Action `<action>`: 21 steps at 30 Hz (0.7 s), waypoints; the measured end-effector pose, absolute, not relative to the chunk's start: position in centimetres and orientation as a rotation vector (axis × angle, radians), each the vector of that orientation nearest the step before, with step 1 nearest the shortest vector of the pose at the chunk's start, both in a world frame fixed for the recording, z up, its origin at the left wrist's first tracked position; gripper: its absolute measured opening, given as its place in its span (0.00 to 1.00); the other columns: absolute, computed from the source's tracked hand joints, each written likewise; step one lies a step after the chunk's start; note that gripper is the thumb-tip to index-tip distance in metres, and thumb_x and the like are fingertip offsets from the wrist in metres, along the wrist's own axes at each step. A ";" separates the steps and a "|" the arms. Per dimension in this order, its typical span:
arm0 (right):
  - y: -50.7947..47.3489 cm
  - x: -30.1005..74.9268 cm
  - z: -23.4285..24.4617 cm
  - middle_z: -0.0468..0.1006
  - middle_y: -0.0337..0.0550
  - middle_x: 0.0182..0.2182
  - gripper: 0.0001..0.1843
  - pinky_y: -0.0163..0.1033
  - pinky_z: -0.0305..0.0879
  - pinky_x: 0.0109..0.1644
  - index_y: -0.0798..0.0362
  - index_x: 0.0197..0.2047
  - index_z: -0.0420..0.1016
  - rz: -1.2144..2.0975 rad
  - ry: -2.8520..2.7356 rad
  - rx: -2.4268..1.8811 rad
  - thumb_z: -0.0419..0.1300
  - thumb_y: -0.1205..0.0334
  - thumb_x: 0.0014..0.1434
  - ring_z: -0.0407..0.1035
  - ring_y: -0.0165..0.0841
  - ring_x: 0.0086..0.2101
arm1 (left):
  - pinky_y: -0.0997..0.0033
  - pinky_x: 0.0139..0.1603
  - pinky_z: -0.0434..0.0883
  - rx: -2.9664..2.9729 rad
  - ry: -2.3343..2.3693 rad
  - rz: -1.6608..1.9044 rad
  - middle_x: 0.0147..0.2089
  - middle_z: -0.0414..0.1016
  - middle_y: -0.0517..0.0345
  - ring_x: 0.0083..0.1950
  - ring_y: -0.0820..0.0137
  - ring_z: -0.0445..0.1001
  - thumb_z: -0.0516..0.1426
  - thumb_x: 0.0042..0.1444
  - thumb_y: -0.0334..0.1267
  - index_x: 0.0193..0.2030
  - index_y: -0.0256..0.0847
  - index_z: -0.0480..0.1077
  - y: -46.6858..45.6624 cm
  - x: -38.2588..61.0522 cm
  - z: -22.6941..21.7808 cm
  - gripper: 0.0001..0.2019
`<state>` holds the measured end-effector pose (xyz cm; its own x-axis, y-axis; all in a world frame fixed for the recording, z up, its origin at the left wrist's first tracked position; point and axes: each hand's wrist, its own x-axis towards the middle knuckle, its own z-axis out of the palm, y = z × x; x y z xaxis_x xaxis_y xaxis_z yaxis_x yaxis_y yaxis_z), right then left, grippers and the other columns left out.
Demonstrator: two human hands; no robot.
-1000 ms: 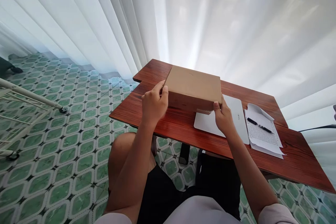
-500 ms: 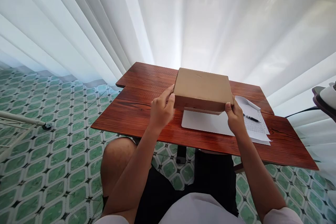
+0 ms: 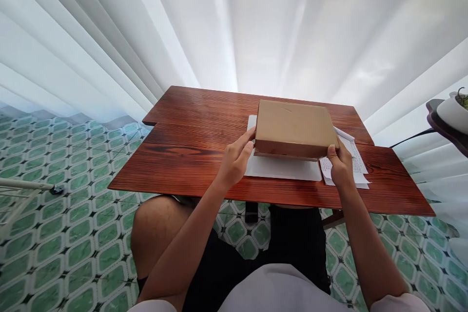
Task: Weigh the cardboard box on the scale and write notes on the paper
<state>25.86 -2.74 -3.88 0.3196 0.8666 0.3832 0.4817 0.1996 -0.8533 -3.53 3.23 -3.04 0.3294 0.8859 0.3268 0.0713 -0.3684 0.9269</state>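
A flat brown cardboard box (image 3: 294, 127) is held just above a white pad (image 3: 281, 167) that lies on a red-brown wooden table (image 3: 190, 156). My left hand (image 3: 236, 158) grips the box's near left corner, thumb on its side. The near right corner is gripped by my right hand (image 3: 340, 165). Printed paper sheets (image 3: 356, 158) lie right of the pad, partly hidden by the box and my right hand.
White curtains hang behind the table. A green patterned tile floor (image 3: 73, 234) spreads to the left, with a white metal rack leg (image 3: 29, 186) at the far left. A small dark stand with a white pot (image 3: 449, 117) is at the right edge.
Both hands have carried the box to the right, from over the table's left part to above the white pad. It now covers the pen and part of the papers.
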 end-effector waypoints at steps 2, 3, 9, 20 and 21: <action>-2.9 26.2 -4.0 0.72 0.49 0.62 0.31 0.54 0.59 0.68 0.47 0.67 0.70 0.408 -1.316 -1.453 0.53 0.40 0.68 0.64 0.46 0.64 | 0.59 0.70 0.67 1.698 0.855 1.130 0.71 0.67 0.56 0.72 0.61 0.65 0.47 0.71 0.50 0.72 0.46 0.63 3.2 -3.2 -3.3 0.26; -2.9 26.4 -4.0 0.72 0.49 0.63 0.32 0.54 0.59 0.68 0.48 0.67 0.70 0.397 -1.314 -1.460 0.53 0.40 0.68 0.64 0.46 0.64 | 0.58 0.71 0.67 1.692 0.856 1.116 0.71 0.67 0.56 0.72 0.61 0.65 0.47 0.71 0.50 0.72 0.46 0.63 3.2 -3.0 -3.4 0.26; -3.0 27.0 -4.5 0.73 0.51 0.62 0.33 0.53 0.61 0.67 0.50 0.67 0.70 0.407 -1.306 -1.474 0.54 0.39 0.67 0.65 0.46 0.63 | 0.58 0.70 0.68 1.655 0.869 1.106 0.70 0.68 0.54 0.71 0.60 0.66 0.47 0.70 0.52 0.71 0.42 0.63 3.0 -2.6 -4.2 0.28; -3.0 26.6 -5.0 0.77 0.52 0.57 0.32 0.51 0.61 0.65 0.52 0.65 0.73 0.460 -1.324 -1.474 0.53 0.40 0.67 0.71 0.43 0.55 | 0.57 0.68 0.70 1.689 0.965 1.064 0.69 0.69 0.53 0.70 0.61 0.67 0.47 0.70 0.51 0.71 0.43 0.63 3.0 -2.9 -4.1 0.28; -3.0 26.6 -4.9 0.77 0.52 0.57 0.32 0.51 0.62 0.65 0.52 0.64 0.73 0.453 -1.327 -1.480 0.53 0.40 0.67 0.71 0.43 0.56 | 0.57 0.68 0.70 1.692 0.967 1.062 0.69 0.70 0.53 0.70 0.61 0.68 0.47 0.70 0.51 0.71 0.43 0.63 3.0 -2.9 -4.1 0.27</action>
